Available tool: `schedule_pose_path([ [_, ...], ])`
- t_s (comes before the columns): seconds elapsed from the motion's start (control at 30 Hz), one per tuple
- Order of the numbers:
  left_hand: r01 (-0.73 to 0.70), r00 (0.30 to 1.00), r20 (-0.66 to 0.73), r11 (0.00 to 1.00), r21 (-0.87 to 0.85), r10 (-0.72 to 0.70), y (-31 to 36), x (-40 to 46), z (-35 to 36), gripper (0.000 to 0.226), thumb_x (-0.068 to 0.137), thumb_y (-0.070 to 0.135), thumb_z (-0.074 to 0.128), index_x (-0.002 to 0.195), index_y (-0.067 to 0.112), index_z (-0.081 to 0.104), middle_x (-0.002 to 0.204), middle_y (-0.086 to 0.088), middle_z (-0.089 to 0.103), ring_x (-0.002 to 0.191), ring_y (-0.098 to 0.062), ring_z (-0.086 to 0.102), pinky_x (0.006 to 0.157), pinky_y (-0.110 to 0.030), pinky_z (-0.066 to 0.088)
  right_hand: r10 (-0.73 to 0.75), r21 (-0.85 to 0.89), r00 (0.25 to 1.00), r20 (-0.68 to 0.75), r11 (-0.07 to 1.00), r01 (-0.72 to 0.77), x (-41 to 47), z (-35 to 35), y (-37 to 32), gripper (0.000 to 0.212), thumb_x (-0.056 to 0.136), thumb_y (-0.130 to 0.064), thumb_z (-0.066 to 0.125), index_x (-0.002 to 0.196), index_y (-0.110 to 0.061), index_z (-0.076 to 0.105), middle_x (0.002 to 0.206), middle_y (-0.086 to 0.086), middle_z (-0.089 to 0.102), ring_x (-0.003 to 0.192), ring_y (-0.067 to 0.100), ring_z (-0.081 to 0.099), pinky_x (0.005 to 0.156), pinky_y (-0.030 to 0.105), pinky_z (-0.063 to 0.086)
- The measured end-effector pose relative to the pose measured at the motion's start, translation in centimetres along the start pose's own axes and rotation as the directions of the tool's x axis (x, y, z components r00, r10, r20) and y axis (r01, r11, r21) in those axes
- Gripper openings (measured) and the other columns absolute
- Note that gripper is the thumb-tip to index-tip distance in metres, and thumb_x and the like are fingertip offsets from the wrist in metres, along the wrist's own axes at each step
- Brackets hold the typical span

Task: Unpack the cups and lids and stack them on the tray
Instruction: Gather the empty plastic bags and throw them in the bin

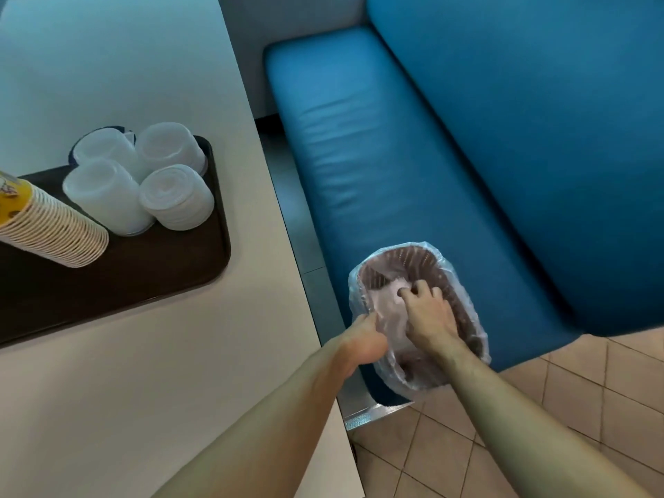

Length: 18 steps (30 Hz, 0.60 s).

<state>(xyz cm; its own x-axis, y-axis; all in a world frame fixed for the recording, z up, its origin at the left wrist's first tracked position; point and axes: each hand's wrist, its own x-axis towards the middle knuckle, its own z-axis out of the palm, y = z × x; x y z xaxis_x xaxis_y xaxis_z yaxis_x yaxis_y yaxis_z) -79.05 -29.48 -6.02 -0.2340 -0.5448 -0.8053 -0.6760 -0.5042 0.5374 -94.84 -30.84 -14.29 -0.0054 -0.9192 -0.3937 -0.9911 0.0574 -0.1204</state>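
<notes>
Beside the pale table [151, 354] and blue bench [413, 156], a lined bin [463, 300] takes crumpled plastic wrapping [390, 307], pushed down by the right hand [427, 310] with curled fingers that seem to pinch it, probably to discard spent packaging. Left hand [363, 341] grips the liner at the bin's near-left rim, likely steadying it. Well left of the bin, the dark tray [161, 278] already carries four lid stacks [143, 177] and a leaning stack of paper cups [54, 228].

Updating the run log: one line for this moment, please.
phase: discarding wrap | left hand: grips bin liner rim | right hand: pushes plastic wrap into bin | tray: lid stacks, cups
</notes>
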Motion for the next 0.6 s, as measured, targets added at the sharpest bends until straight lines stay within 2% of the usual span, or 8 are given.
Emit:
schedule_pose_path([
  [0.03, -0.004, 1.0, 0.009, 1.0, 0.008, 0.004, -0.1, 0.1, 0.0, 0.073, 0.098, -0.001, 0.044, 0.161, 0.022, 0.014, 0.167, 0.001, 0.014, 0.151, -0.025, 0.021, 0.119, -0.037, 0.025, -0.044, -0.049, 0.999, 0.008, 0.998, 0.044, 0.2, 0.2, -0.5, 0.061, 0.084, -0.002, 0.06, 0.139, -0.024, 0.045, 0.135, 0.007, 0.039, 0.117, 0.033, 0.045, 0.091, 0.042, 0.047],
  [0.1, -0.013, 1.0, 0.012, 0.999, 0.032, 0.012, 0.0, 0.1, 0.2, 0.075, 0.098, -0.001, 0.044, 0.161, 0.024, 0.01, 0.167, 0.002, 0.011, 0.151, -0.025, 0.021, 0.118, -0.036, 0.027, -0.094, -0.09, 0.989, 0.112, 0.991, 0.104, 0.9, 0.8, -1.0, 0.071, 0.081, -0.005, 0.068, 0.143, -0.028, 0.042, 0.143, 0.006, 0.034, 0.126, 0.032, 0.041, 0.097, 0.043, 0.047],
  [0.2, -0.019, 1.0, -0.008, 0.999, 0.046, 0.019, -0.1, 0.4, 0.2, 0.073, 0.1, 0.0, 0.043, 0.161, 0.022, 0.01, 0.167, 0.003, 0.011, 0.15, -0.024, 0.025, 0.115, -0.033, 0.03, -0.087, -0.102, 0.955, 0.283, 0.987, 0.121, 1.6, 2.1, -0.6, 0.086, 0.079, -0.011, 0.073, 0.15, -0.037, 0.032, 0.158, 0.002, 0.019, 0.14, 0.034, 0.027, 0.107, 0.046, 0.042],
  [0.33, -0.035, 0.999, -0.008, 0.998, 0.049, 0.035, 0.0, 0.4, 0.2, 0.074, 0.099, -0.001, 0.041, 0.161, 0.022, 0.01, 0.166, 0.005, 0.012, 0.148, -0.023, 0.027, 0.114, -0.031, 0.03, -0.06, -0.16, 0.898, 0.436, 0.977, 0.143, 2.3, 3.4, 0.1, 0.094, 0.078, -0.033, 0.081, 0.154, -0.041, 0.026, 0.165, 0.0, 0.008, 0.147, 0.034, 0.013, 0.117, 0.045, 0.031],
  [0.4, -0.049, 0.999, 0.007, 0.998, 0.049, 0.048, 0.0, 0.2, 0.1, 0.076, 0.097, -0.003, 0.04, 0.161, 0.025, 0.009, 0.166, 0.005, 0.013, 0.148, -0.023, 0.027, 0.114, -0.031, 0.031, -0.054, -0.163, 0.895, 0.442, 0.977, 0.139, 2.4, 3.7, 0.3, 0.094, 0.078, -0.035, 0.08, 0.154, -0.04, 0.026, 0.165, 0.0, 0.008, 0.148, 0.034, 0.013, 0.117, 0.046, 0.03],
  [0.5, -0.053, 0.999, 0.01, 0.997, 0.062, 0.053, 0.1, -0.1, 0.0, 0.075, 0.096, -0.001, 0.042, 0.161, 0.023, 0.014, 0.165, 0.005, 0.012, 0.148, -0.024, 0.027, 0.116, -0.035, 0.032, -0.087, -0.118, 0.925, 0.369, 0.983, 0.139, 2.1, 3.5, 0.0, 0.08, 0.083, -0.023, 0.07, 0.152, -0.036, 0.032, 0.163, 0.0, 0.016, 0.144, 0.033, 0.021, 0.115, 0.044, 0.032],
  [0.6, -0.129, 0.989, -0.054, 0.987, 0.098, 0.135, 0.6, -1.0, 0.0, 0.065, 0.096, 0.003, 0.046, 0.156, 0.019, 0.029, 0.161, 0.002, 0.021, 0.142, -0.023, 0.038, 0.113, -0.034, 0.04, -0.107, -0.044, 0.964, 0.244, 0.992, 0.121, 1.8, 2.5, -0.2, 0.053, 0.088, -0.014, 0.054, 0.138, -0.031, 0.052, 0.148, 0.002, 0.043, 0.13, 0.03, 0.042, 0.101, 0.041, 0.044],
])
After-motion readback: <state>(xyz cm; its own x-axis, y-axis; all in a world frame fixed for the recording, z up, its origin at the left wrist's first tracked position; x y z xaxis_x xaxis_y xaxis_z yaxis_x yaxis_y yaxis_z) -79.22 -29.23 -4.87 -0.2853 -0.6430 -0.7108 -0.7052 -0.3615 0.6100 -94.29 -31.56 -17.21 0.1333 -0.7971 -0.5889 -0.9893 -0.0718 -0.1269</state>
